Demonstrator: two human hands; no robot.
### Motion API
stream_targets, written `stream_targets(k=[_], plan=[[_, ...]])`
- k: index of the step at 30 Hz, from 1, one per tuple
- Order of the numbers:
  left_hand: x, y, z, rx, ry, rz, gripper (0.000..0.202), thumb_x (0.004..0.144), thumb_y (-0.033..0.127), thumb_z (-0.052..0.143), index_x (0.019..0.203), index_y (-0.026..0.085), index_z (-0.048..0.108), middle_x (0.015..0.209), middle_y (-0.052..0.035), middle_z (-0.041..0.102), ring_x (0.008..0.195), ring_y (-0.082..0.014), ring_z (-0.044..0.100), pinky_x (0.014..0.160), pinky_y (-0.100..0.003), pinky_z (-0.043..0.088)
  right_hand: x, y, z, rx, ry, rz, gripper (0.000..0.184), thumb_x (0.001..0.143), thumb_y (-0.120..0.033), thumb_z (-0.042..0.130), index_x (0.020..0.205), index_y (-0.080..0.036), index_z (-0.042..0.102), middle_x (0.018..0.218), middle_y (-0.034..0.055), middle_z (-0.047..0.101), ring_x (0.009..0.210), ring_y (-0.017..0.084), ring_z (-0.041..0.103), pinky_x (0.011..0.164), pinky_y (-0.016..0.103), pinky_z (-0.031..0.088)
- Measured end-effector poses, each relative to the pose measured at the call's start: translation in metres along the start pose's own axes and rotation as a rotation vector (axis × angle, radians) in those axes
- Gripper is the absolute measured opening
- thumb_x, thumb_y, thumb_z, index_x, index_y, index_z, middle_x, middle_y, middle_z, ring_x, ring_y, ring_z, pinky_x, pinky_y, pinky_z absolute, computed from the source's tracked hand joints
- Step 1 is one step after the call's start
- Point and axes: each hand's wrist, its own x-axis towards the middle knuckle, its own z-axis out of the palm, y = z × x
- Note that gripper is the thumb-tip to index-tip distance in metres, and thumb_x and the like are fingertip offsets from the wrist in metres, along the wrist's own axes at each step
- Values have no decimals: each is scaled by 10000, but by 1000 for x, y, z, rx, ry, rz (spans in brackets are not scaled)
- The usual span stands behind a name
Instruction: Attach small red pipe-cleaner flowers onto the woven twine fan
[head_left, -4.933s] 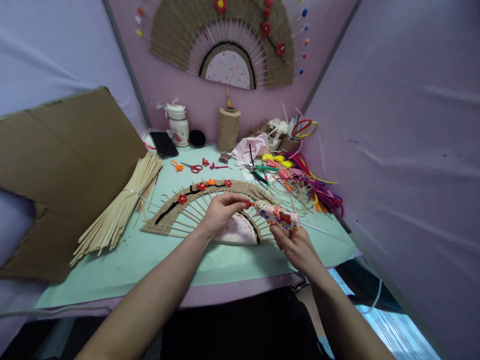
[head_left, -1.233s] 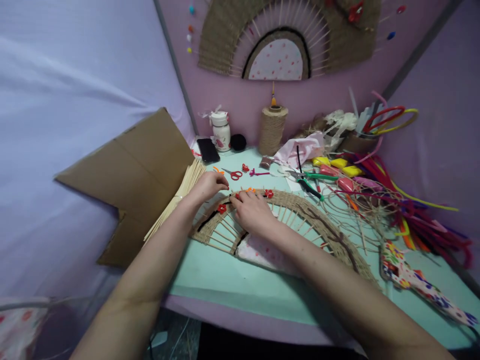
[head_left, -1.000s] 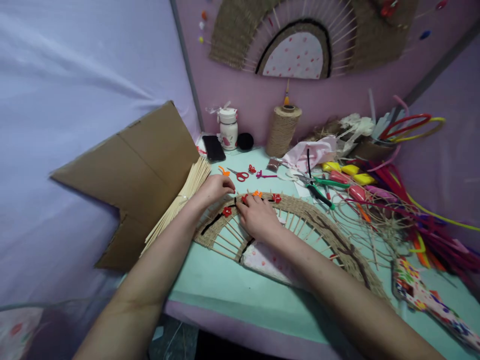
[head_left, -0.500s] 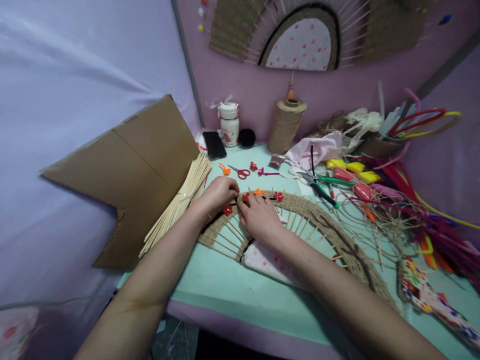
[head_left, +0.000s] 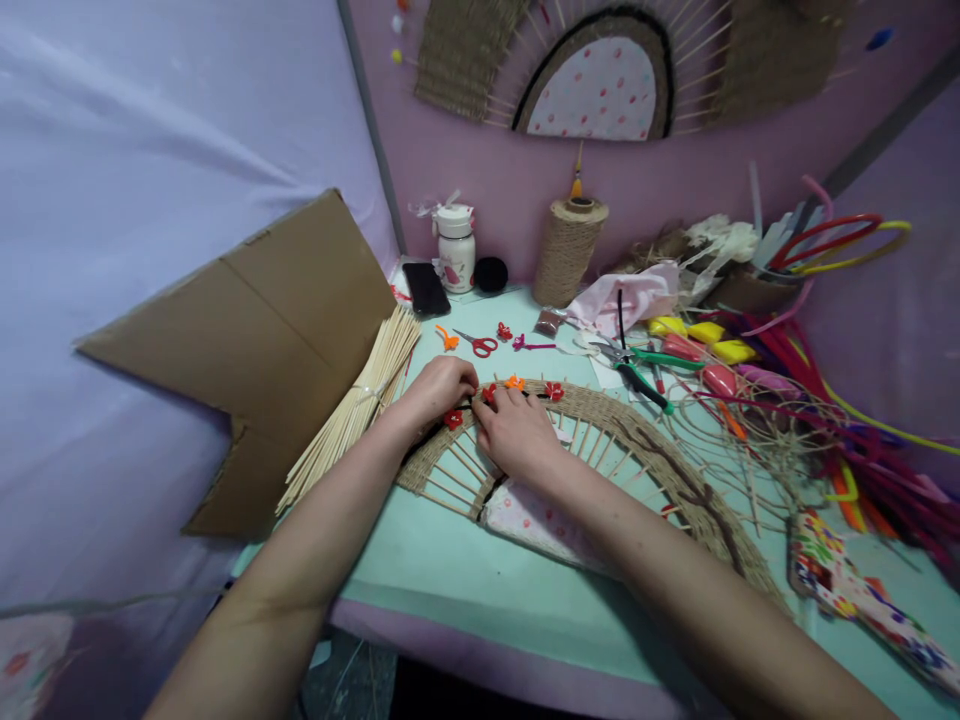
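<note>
A half-round woven jute fan (head_left: 637, 440) on wooden spokes lies flat on the mint table (head_left: 480, 560). Small red flowers (head_left: 453, 419) and an orange flower (head_left: 514, 382) sit along its upper left arc on a black strand. My left hand (head_left: 435, 390) rests curled on the fan's left end, fingertips by the flowers. My right hand (head_left: 517, 435) lies on the spokes, its fingers pressing down beside a red flower (head_left: 488, 393). A patterned glue gun (head_left: 847, 590) lies on the table at the right, apart from both hands.
A bundle of wooden sticks (head_left: 352, 410) and a cardboard sheet (head_left: 247, 340) lie left. Red scissors (head_left: 480, 345), green pliers (head_left: 637, 365), a twine spool (head_left: 568, 250), a white bottle (head_left: 456, 250), a phone (head_left: 425, 288) and pipe cleaners (head_left: 840, 420) crowd the back and right.
Earlier my right hand held the glue gun at the fan; it now lies on the table at right. Both hands moved to the flowers on the left arc and have barely shifted since.
</note>
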Motion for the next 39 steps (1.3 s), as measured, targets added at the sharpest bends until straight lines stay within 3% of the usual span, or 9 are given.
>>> stream_targets(k=[9,15,20,25,39], plan=[[-1,4,0,11,-27,-18,219,712,137,583,833,168,764,828,-61,742,816,-193,651,786,-279,481,0,0,-2,-4,-6,-2,415,931,-313,426,1298,-173,562,1273,179,551,1178,311,474,930,430,359],[-5,0,-5,-70,11,-58,345,736,128,607,1062,168,714,977,-59,747,881,-176,670,794,-255,495,0,0,-2,-2,-17,5,399,937,-304,416,1286,-184,566,1263,174,554,1167,297,472,917,417,360],[-7,3,-9,7,41,-81,236,746,170,627,945,192,752,968,-56,743,908,-198,656,826,-279,487,0,-1,-1,4,7,-5,391,932,-294,426,1275,-175,573,1232,169,568,1158,300,474,912,414,358],[-7,8,-3,62,25,-4,195,783,229,603,884,177,761,905,-61,740,848,-188,654,777,-272,481,0,0,0,-7,-1,-3,390,935,-292,420,1273,-169,570,1237,174,564,1153,298,475,908,416,359],[-5,10,3,173,-5,25,249,748,144,579,888,185,782,911,-73,754,863,-203,665,813,-282,479,0,0,1,-20,1,2,421,927,-315,418,1301,-176,552,1271,188,556,1168,311,479,911,426,350]])
